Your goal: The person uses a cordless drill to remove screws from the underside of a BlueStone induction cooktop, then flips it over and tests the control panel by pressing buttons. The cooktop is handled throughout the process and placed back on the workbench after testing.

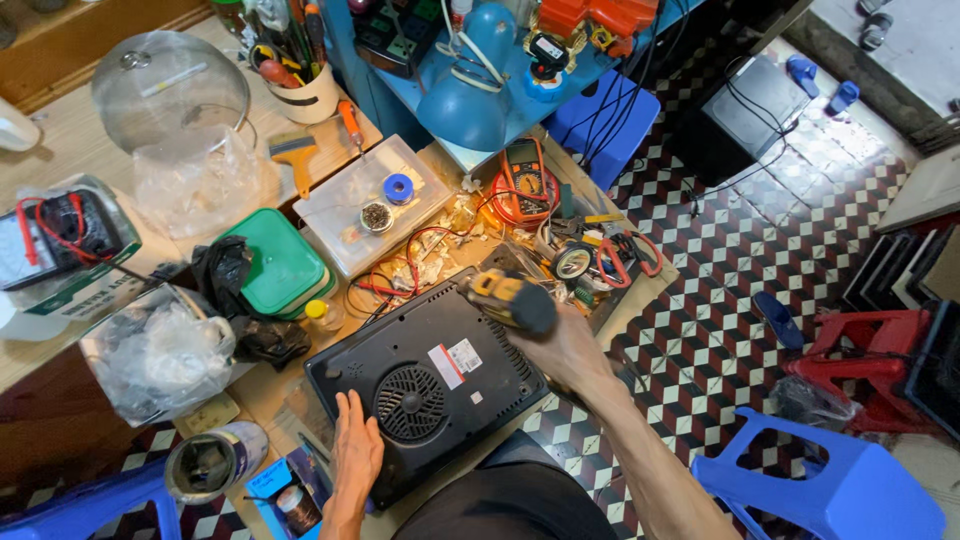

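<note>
The flat, released left hand [355, 455] steadies the upturned black plastic cooktop [425, 375] while the right hand [560, 345], grasping the yellow-and-black electric screwdriver [512, 298], should stay square over its far-right corner.

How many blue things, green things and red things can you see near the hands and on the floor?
Blue: 4 - blue desk lamp, blue solder spool, two blue plastic stools
Green: 1 - green plastic box lid
Red: 1 - red plastic stool
Total: 6
</note>
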